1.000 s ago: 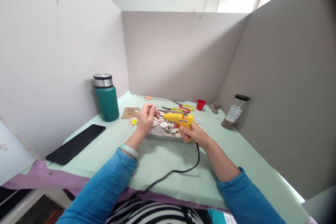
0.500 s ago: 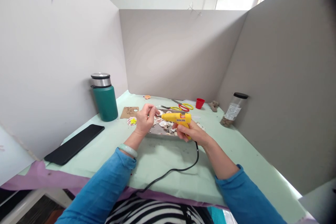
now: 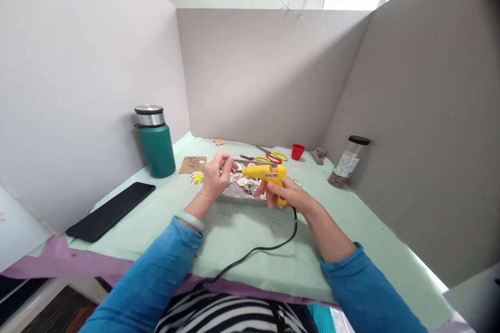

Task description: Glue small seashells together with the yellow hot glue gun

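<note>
In my head view, my right hand [image 3: 287,195] grips a yellow hot glue gun [image 3: 261,171] over the metal tray [image 3: 232,191] of seashells [image 3: 244,182]. My left hand [image 3: 216,174] is pinched closed near its nozzle; I can't tell on what.

The right hand [image 3: 289,194] holds a yellow glue gun [image 3: 264,171], its nozzle [image 3: 239,171] just beside the left hand [image 3: 217,175].

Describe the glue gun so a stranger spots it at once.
On the pale green tabletop, find the tray of shells. Near it, the right hand grips the glue gun. It is yellow and, unlike the scissors behind, trails a black cord.
</note>
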Demonstrator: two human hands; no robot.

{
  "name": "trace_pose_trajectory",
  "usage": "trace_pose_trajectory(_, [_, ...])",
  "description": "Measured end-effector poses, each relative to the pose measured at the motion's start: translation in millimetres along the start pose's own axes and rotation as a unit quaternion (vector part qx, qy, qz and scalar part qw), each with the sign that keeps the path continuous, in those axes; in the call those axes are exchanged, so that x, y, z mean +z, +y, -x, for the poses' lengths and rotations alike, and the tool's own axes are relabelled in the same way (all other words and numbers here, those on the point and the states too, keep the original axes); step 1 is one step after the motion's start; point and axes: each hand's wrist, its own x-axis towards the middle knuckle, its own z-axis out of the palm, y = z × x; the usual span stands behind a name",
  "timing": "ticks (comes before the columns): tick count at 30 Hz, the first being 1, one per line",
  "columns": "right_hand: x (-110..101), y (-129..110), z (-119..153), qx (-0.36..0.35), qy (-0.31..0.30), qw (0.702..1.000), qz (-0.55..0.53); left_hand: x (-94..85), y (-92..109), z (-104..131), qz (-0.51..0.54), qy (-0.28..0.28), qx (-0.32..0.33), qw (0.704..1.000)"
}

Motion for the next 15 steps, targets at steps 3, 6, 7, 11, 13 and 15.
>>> trace_pose_trajectory(3, [-0.6, -0.1, -0.3, -0.001, -0.001, 1.000, -0.007, -0.7, -0.3, 0.4, -0.008, -0.006, -0.005, 1.000])
trace_pose_trajectory(6, [-1.2, 0.6, -0.4, 0.003, 0.001, 1.000, -0.009, -1.2, -0.4, 0.9, -0.009, -0.017, -0.012, 1.000])
trace_pose_trajectory(7, [-1.3, 0.6, -0.2, 0.002, 0.000, 1.000, -0.009, -1.4, -0.5, 1.0, -0.006, -0.020, -0.017, 1.000])
trace_pose_trajectory(11, [-1.8, 0.6, 0.3, 0.003, -0.007, 1.000, 0.003, -1.1, -0.6, 1.4, 0.029, -0.020, -0.053, 0.998])
trace_pose_trajectory(13, [-2.0, 1.1, 0.3, 0.006, -0.007, 1.000, 0.007, -0.5, -0.1, 1.4, 0.057, -0.023, -0.069, 0.996])
trace_pose_trajectory(15, [-2.1, 1.9, 0.2, 0.007, -0.007, 1.000, 0.008, 0.3, 0.8, 1.4, 0.077, -0.037, -0.073, 0.994])
